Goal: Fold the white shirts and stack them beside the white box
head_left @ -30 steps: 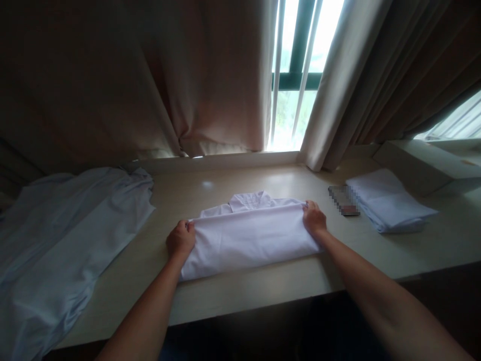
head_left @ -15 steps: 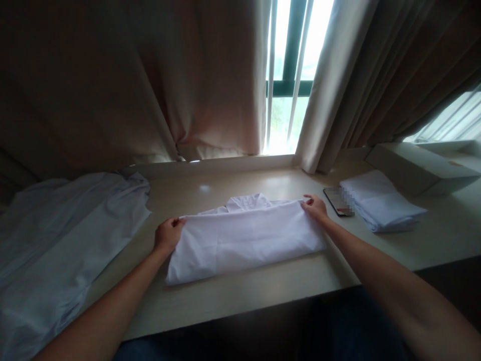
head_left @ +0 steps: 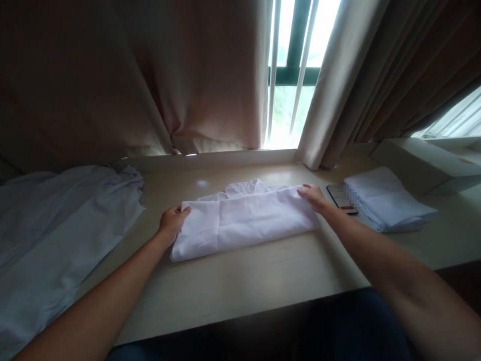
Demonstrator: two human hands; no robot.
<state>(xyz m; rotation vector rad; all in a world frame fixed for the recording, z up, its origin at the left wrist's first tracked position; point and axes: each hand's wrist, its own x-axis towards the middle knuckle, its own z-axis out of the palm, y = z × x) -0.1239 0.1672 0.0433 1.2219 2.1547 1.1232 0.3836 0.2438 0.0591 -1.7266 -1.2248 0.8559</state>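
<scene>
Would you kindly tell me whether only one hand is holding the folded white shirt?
No, the left hand and the right hand each hold one end of the shirt.

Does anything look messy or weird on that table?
Nothing looks spilled or broken. The white cloth on the left lies rumpled, unlike the folded shirt in the middle. Blocky squares also hide part of the phone.

Shirt collar [head_left: 244,187] partly hidden behind folded body [head_left: 244,220]; phone [head_left: 342,200] partly pixelated; loose cloth [head_left: 82,215] cut by left edge.
</scene>
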